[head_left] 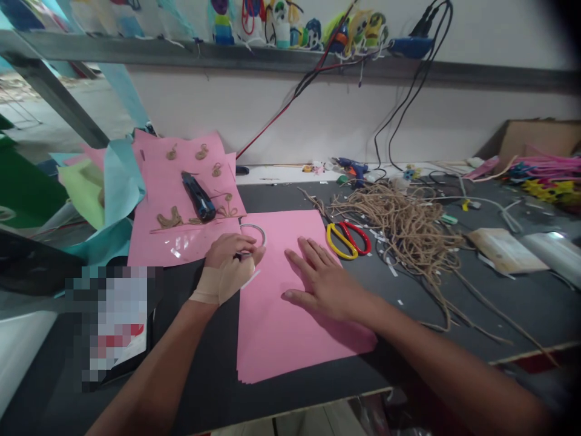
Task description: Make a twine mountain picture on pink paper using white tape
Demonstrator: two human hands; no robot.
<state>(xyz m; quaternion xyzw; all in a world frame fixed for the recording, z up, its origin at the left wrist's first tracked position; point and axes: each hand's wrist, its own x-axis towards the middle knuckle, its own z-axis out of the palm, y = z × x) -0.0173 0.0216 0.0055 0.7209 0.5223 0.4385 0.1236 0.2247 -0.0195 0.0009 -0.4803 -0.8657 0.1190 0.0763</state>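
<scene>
My left hand (229,263), with a beige wrap around its palm and wrist, is curled at the left edge of a stack of pink paper sheets (276,339). Its fingertips close on a thin grey ring (261,230), partly hidden by the fingers. A small dark piece (242,255) shows between the fingers; its kind is unclear. Flat on the stack lies my right hand (324,281), fingers spread and holding nothing. Just beyond it are scissors (347,240) with one yellow and one red handle loop.
More pink sheets (149,242) at back left carry small twine shapes and a dark utility knife (198,197). A tangled heap of brown twine (399,224) spreads on the right. Behind it lies a blue glue gun (354,169). A pixelated phone-like object (120,327) is at left.
</scene>
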